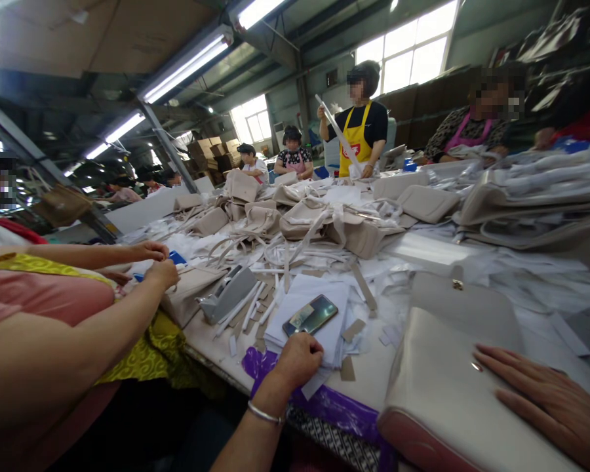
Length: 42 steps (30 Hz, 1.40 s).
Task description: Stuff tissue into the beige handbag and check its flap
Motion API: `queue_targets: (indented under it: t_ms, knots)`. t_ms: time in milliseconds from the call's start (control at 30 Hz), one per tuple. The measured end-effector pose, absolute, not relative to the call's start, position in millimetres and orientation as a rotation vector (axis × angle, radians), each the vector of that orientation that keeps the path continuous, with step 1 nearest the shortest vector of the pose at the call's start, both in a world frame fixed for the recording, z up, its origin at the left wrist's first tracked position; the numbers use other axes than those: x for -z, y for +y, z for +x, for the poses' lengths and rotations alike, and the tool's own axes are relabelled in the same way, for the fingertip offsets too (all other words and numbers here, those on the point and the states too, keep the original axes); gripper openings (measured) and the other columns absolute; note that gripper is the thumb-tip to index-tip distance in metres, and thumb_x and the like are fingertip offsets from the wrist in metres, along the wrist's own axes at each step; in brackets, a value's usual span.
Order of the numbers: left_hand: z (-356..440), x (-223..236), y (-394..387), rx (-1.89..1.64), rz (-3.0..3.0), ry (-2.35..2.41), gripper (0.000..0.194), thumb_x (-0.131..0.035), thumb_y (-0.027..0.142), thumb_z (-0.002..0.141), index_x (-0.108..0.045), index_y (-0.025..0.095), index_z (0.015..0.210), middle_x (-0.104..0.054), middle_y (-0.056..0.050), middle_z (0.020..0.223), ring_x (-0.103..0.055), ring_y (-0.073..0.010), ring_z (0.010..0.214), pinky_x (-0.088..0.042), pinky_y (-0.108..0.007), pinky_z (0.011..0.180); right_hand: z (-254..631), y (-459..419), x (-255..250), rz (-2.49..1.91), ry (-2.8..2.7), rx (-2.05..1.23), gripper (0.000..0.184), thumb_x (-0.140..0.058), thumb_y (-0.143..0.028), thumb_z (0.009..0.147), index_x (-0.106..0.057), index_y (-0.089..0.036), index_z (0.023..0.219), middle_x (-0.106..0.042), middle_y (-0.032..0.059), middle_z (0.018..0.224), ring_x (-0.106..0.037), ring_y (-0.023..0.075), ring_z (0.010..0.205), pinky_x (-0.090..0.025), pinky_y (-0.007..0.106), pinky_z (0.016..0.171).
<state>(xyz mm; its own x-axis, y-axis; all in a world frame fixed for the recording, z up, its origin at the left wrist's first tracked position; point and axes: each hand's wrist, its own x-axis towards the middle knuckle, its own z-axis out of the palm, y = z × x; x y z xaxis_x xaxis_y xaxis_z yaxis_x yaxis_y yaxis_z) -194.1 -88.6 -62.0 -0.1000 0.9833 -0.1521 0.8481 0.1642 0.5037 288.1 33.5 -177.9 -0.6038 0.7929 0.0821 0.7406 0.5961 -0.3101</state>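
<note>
My right hand (545, 400) lies on a light beige handbag (437, 373), its fingers stretched out beside a small metal fitting on the front. The bag's flap (472, 308) is folded back, with a metal clasp (457, 283) near its far edge. With a silver bangle on the wrist, my left hand (299, 359) is curled closed at the near edge of a stack of white paper (299, 295). Whatever its fingers hold, if anything, is hidden. Just beyond it, a smartphone (311, 316) rests on the stack.
A grey tape dispenser (229, 292) stands left of the paper, near white strips (253, 305). Beige bags (260, 219) and wrapping pile up across the table. Close on my left, a co-worker's hands (160, 265) work at another bag. Purple plastic (334, 406) covers the table edge.
</note>
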Motion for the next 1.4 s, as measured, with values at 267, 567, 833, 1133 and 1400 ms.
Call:
queue_targets:
  t_ms: [267,567,833,1133,1400]
  knots:
    - [-189.0,72.5,-87.0,-0.478,1.818,2.135,0.017,-0.057,0.012,0.079,-0.073,0.017,0.078,-0.071,-0.009,0.088,-0.067,-0.0220,0.088,-0.051,-0.031,0.084,287.7,34.8,179.1,-1.273,-2.624,-0.363,0.059,-0.042,-0.062,0.098,-0.040,-0.042,0.153,-0.039,-0.0048,0.161,-0.036,0.0336,0.148,-0.034,0.062,0.120]
    - [-188.3,81.6,-92.4,-0.640,1.959,2.129,0.018,-0.044,0.020,0.094,-0.061,0.020,0.089,-0.066,-0.010,0.089,-0.063,-0.0250,0.089,-0.048,-0.036,0.086,285.6,31.6,173.5,-1.292,-2.586,-0.391,0.058,-0.046,-0.063,0.096,-0.042,-0.047,0.151,-0.042,-0.0070,0.159,-0.039,0.0356,0.146,-0.035,0.064,0.118]
    - [-201.8,63.4,-81.5,-0.984,1.768,2.140,0.016,-0.045,0.025,0.094,-0.055,0.022,0.082,-0.065,-0.005,0.081,-0.063,-0.0205,0.081,-0.048,-0.031,0.077,283.0,31.6,176.7,-1.250,-2.599,-0.338,0.061,-0.047,-0.059,0.097,-0.028,-0.051,0.155,-0.038,-0.0082,0.161,-0.036,0.0339,0.148,-0.033,0.064,0.119]
    - [-201.8,23.4,-79.3,-1.185,1.555,2.017,0.016,-0.053,0.032,0.091,-0.060,0.021,0.082,-0.067,-0.002,0.075,-0.065,-0.0168,0.071,-0.050,-0.028,0.069,286.1,34.1,180.6,-1.258,-2.586,-0.341,0.059,-0.048,-0.061,0.096,-0.034,-0.051,0.153,-0.040,-0.0081,0.160,-0.039,0.0349,0.146,-0.037,0.065,0.117]
    - [-193.7,-18.4,-86.0,-1.343,1.303,1.687,0.020,-0.065,0.037,0.087,-0.063,0.018,0.084,-0.072,-0.003,0.078,-0.067,-0.0143,0.066,-0.056,-0.025,0.065,282.1,32.0,175.1,-1.307,-2.551,-0.376,0.057,-0.048,-0.064,0.094,-0.046,-0.048,0.148,-0.045,-0.0060,0.157,-0.042,0.0370,0.144,-0.036,0.064,0.117]
